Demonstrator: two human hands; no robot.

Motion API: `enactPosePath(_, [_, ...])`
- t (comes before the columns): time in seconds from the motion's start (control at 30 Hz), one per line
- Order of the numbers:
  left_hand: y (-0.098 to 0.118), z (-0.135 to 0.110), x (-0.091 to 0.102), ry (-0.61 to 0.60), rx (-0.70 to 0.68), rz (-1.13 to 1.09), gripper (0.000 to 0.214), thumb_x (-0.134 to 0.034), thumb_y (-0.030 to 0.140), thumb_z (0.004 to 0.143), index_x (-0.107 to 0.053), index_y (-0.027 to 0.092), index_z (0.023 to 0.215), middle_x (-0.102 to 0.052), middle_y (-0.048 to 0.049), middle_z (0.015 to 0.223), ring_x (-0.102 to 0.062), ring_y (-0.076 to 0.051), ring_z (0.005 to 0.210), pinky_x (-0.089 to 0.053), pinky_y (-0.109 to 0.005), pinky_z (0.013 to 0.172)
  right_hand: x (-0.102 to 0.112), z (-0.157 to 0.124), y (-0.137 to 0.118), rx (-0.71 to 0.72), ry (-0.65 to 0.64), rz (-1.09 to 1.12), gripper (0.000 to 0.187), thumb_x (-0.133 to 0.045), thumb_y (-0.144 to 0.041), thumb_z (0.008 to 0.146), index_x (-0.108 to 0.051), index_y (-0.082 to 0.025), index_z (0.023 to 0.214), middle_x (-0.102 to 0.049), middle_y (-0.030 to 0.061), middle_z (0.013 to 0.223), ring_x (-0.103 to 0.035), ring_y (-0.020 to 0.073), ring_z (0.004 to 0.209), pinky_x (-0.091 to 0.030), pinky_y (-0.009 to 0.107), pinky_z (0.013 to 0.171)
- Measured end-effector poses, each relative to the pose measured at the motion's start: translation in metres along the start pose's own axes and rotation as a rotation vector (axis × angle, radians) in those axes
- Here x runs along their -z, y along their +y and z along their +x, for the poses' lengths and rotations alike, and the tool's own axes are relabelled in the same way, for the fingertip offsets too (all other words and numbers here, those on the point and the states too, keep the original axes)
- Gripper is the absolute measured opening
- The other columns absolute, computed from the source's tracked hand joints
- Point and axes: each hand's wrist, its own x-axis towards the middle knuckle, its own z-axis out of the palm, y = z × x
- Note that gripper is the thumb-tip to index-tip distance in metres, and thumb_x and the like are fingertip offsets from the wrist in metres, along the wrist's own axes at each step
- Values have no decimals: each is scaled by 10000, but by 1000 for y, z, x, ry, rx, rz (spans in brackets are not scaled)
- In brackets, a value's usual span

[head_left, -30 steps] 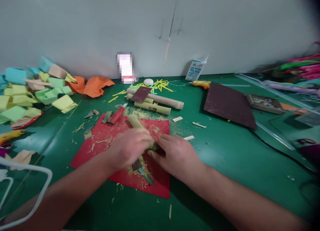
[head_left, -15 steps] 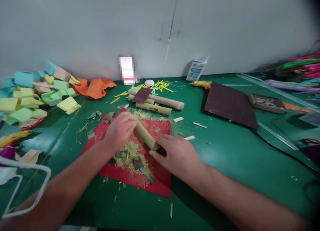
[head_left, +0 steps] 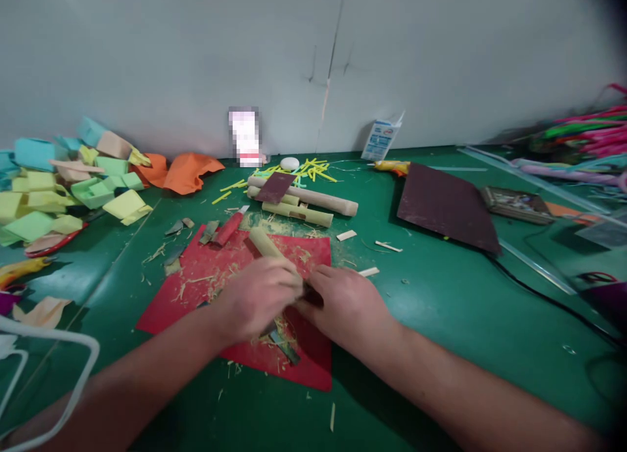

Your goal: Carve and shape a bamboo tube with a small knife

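Note:
A short pale green bamboo stick (head_left: 264,243) lies slanted on a red sheet (head_left: 206,275) strewn with shavings. My left hand (head_left: 257,298) is closed around the stick's near part, covering it. My right hand (head_left: 345,302) pins the stick's near end with its fingertips pressed together on it. Whether the left hand also holds a scrap of sandpaper is hidden. Shavings and dark scraps (head_left: 281,341) lie under both hands.
Further bamboo and wooden sticks (head_left: 304,200) lie behind the red sheet, with a red-handled knife (head_left: 228,228). A dark sandpaper sheet (head_left: 448,207) lies at the right. Coloured paper pieces (head_left: 63,184) pile up at the left. A black cable (head_left: 548,295) runs at the right.
My left hand slid up the stick toward its far end, then came back down to the near end beside my right hand. The right hand stayed in place.

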Motion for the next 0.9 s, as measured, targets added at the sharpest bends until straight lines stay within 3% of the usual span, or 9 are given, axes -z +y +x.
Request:
enactPosePath(0.07, [-9, -1, 4, 149, 80, 125, 186, -508, 157, 927, -668, 148, 1021, -697, -82, 993, -596, -221, 1029, -501, -453, 938, 1, -1, 0, -7, 11, -11, 242, -627, -408, 807, -634, -186, 712, -628, 17, 696, -541, 160, 632, -242, 304, 555])
enactPosePath(0.13, [-18, -1, 8, 215, 160, 229, 175, -507, 149, 927, -675, 151, 976, -700, -76, 960, -603, -222, 1006, -498, -482, 938, 1, -1, -1, -8, 14, -18, 265, -622, -426, 808, -625, -188, 693, -621, 15, 678, -535, 158, 619, -238, 303, 550])
enactPosePath(0.27, [-7, 1, 5, 120, 47, 127, 201, -495, 136, 932, -657, 136, 1051, -687, -93, 1024, -584, -222, 1063, -521, -429, 920, 1, -2, -2, 9, 27, -17, 228, -617, -394, 795, -613, -188, 698, -623, 18, 688, -541, 158, 622, -259, 303, 561])
enactPosePath(0.4, [10, 4, -1, 97, 85, 45, 203, -516, 139, 929, -661, 148, 1072, -682, -85, 1041, -577, -217, 1068, -510, -417, 940, -1, -3, -3, -7, 59, -22, 202, -620, -386, 781, -616, -183, 782, -637, 24, 762, -561, 167, 653, -271, 304, 565])
enactPosePath(0.53, [8, 4, -1, 93, 150, 22, 216, -521, 156, 930, -653, 128, 1099, -662, -109, 1080, -590, -215, 1046, -517, -410, 929, -4, -2, -2, -32, 58, -21, 211, -630, -374, 769, -604, -174, 834, -641, 28, 801, -568, 172, 661, -273, 305, 557])
enactPosePath(0.73, [1, 2, -2, 42, 130, 46, 261, -500, 156, 935, -623, 145, 1165, -657, -108, 1119, -595, -222, 1062, -514, -428, 943, -6, -1, -1, -9, 69, -15, 126, -564, -300, 807, -601, -180, 814, -640, 31, 783, -569, 176, 677, -289, 306, 579])
enactPosePath(0.9, [3, 2, -4, 69, 158, 36, 261, -500, 154, 937, -619, 148, 1170, -657, -107, 1117, -593, -214, 1069, -513, -421, 953, -7, 0, -2, -3, 98, 0, 247, -602, -424, 787, -597, -178, 804, -631, 34, 779, -560, 174, 667, -279, 302, 570])
